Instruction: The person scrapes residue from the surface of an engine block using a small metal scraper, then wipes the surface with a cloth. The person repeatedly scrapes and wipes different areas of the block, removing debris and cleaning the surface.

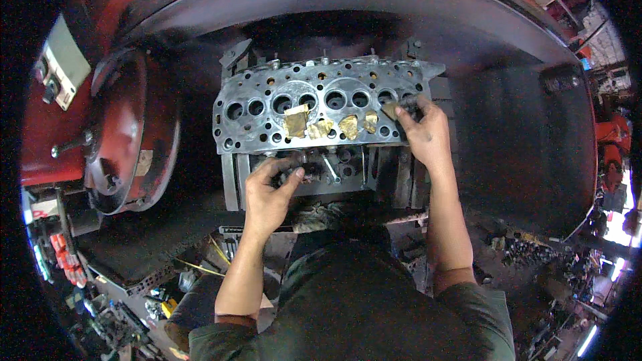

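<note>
A grey metal engine cylinder head (257, 135) lies flat in front of me, its face pierced by a row of large round holes and many small ones. Several creased, gold-brown pieces of what looks like sandpaper (295, 122) lie along its near half. At its right end my right hand (426, 130) is closed, with a small brown piece of sandpaper (390, 111) at the thumb. Below the front edge is my left hand (271, 187), its fingers curled and its thumb close to them. Whatever it may hold there is too dark to make out.
Metal supports (232, 180) carry the cylinder head inside a dark, high-walled bay. A small metal rod (332, 168) sticks out below its front edge. To the left stands a large red round housing (120, 134). Tools and parts (117, 321) clutter the lower left.
</note>
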Motion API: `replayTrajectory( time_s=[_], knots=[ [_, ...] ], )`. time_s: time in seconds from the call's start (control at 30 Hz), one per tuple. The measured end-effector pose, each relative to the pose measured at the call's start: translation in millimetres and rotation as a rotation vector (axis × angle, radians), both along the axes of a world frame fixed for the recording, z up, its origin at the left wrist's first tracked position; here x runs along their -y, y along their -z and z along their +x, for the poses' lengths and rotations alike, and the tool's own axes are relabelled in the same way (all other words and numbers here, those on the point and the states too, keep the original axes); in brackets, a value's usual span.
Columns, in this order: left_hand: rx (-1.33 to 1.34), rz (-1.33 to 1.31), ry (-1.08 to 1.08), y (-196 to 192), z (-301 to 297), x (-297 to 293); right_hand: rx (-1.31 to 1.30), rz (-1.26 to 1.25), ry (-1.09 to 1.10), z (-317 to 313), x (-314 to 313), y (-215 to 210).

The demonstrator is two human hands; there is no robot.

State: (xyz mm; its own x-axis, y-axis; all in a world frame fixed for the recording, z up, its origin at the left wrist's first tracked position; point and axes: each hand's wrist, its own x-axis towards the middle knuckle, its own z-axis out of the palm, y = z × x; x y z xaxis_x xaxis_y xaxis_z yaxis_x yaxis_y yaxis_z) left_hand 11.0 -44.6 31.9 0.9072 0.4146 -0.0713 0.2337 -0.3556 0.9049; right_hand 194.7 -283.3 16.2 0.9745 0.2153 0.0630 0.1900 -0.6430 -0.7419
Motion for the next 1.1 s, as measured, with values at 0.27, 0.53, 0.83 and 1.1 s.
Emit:
replayTrajectory(
  time_s=[0.27, 0.53, 0.83, 1.1],
  knots=[
    [0.113, 0.106, -0.047, 10, -11, -45, 0.309, -0.295, 0.199, -39, -35, -14],
    [0.156, 0.347, 0.023, 19, 4, -56, 0.304, -0.217, -0.425, -66, -126, -11],
    [0.198, 0.644, 0.051, 42, 43, -56, 0.144, -0.333, -0.417, -57, -122, -17],
    [0.142, 0.692, 0.044, 40, 46, -50, 0.113, -0.252, -0.414, -52, -118, -14]
  ],
)
